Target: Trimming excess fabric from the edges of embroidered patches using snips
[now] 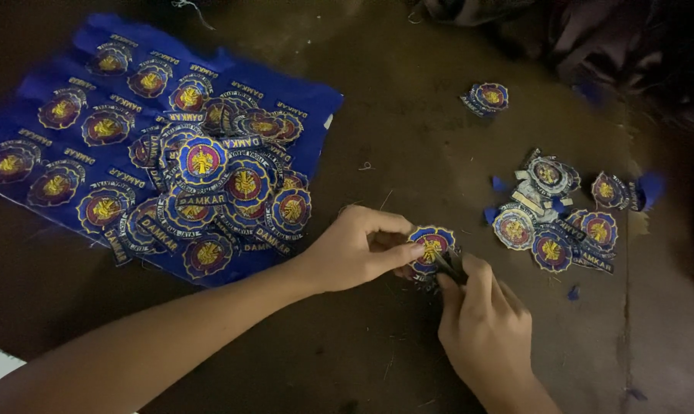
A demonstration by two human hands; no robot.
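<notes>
My left hand (pixel 358 247) pinches a round embroidered patch (pixel 431 244), blue and red with a yellow centre, just above the dark brown surface. My right hand (pixel 481 326) comes up from below and grips a small dark tool (pixel 448 266), likely scissors, whose tip sits at the lower edge of that patch. Both hands meet near the middle of the view.
A blue cloth sheet (pixel 55 73) with rows of uncut patches lies at the left, with a heap of cut patches (pixel 232 192) on its right part. Another pile of patches (pixel 557 222) lies at the right, two more patches (pixel 486 98) farther back. Blue scraps (pixel 573 291) are scattered about.
</notes>
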